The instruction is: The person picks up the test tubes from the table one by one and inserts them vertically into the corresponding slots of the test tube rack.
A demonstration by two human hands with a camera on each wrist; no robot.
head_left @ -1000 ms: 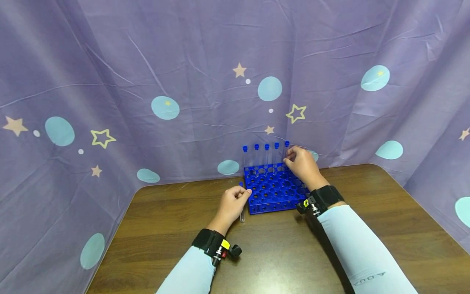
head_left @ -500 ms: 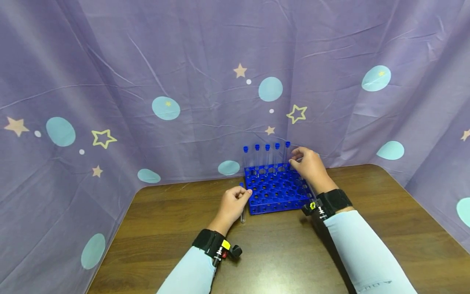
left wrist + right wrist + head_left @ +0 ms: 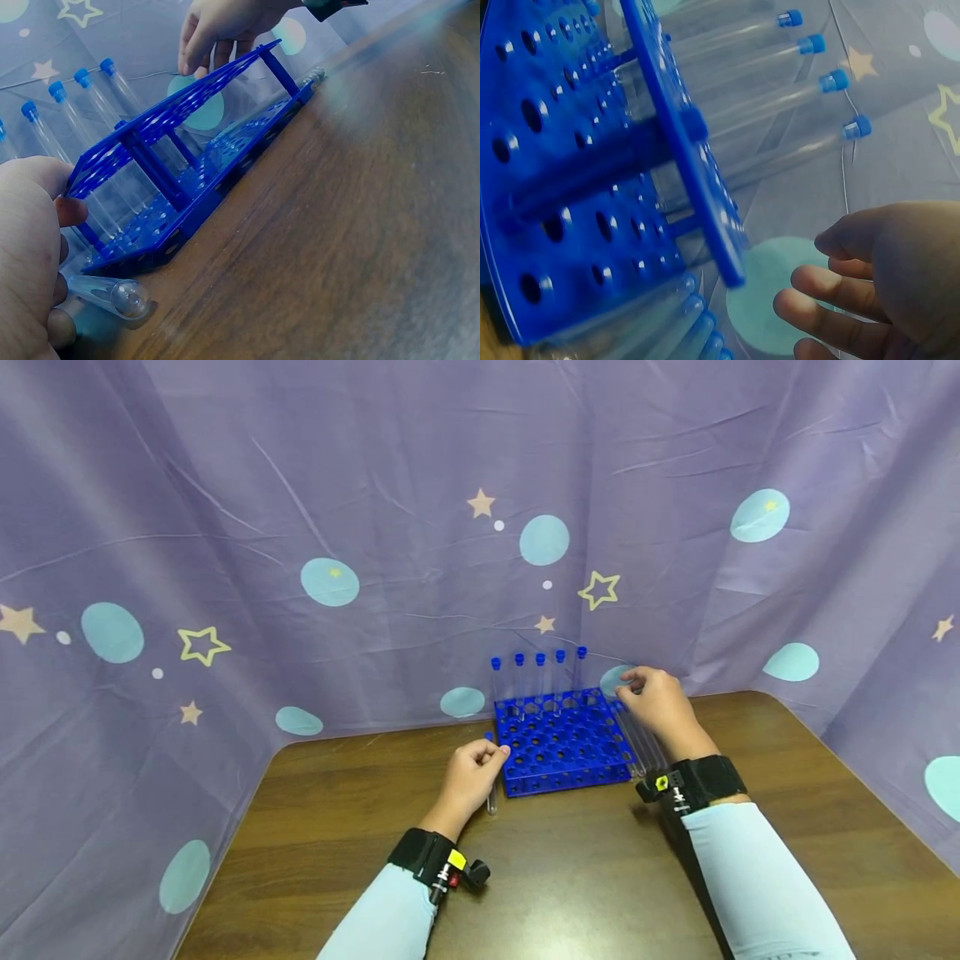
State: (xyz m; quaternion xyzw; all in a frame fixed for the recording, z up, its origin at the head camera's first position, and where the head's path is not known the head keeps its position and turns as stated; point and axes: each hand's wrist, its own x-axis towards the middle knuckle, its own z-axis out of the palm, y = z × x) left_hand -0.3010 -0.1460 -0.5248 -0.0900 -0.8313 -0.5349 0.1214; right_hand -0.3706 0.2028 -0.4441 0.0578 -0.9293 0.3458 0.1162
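Observation:
A blue test tube rack (image 3: pixel 566 739) stands on the wooden table. Several clear test tubes (image 3: pixel 540 687) with blue caps are upright along its back row. My left hand (image 3: pixel 468 772) pinches the rack's left edge, the thumb above the top plate in the left wrist view. Below those fingers one test tube (image 3: pixel 124 298) lies on the table. My right hand (image 3: pixel 660 708) hovers past the rack's back right corner, fingers loosely bent and holding nothing, as the right wrist view (image 3: pixel 922 277) confirms. Beneath it, several more tubes (image 3: pixel 639 742) lie along the rack's right side.
A purple curtain (image 3: pixel 405 527) with stars and blue spots hangs directly behind the table and at both sides. The brown table top (image 3: pixel 570 877) extends in front of the rack and to both sides.
My right hand has left the rightmost standing tube and moved right, above the lying tubes. The left hand has stayed at the rack's edge.

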